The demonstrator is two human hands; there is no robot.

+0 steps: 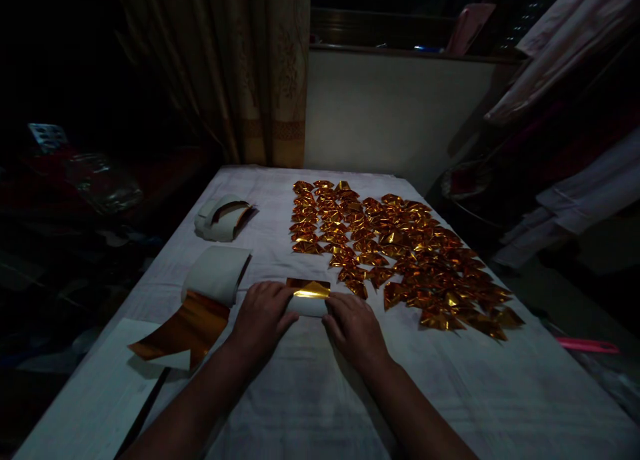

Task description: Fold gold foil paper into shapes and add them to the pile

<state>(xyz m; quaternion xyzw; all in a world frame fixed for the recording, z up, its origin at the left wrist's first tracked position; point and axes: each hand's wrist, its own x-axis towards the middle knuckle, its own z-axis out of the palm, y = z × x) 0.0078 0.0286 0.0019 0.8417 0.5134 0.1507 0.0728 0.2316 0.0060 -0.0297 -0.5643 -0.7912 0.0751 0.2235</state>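
A sheet of gold foil paper (311, 305) with a white back lies in front of me, its far edge folded or curled over so a gold strip shows. My left hand (265, 308) grips its left end between thumb and fingers. At the right end, my right hand (353, 323) holds it the same way. Beyond and to the right spread many folded gold foil pieces (400, 240), the nearest almost touching my right fingers. Curved gold-and-white sheets (217, 273) rest left of my left hand, one with its gold face (193, 327) up.
More curled sheets (220, 217) lie at the table's far left. A white flat board or box (95, 387) is at the near left edge. A curtain (265, 73) and pale wall (390, 113) stand behind the cloth-covered table (310, 393). Clothes (595, 180) hang at right.
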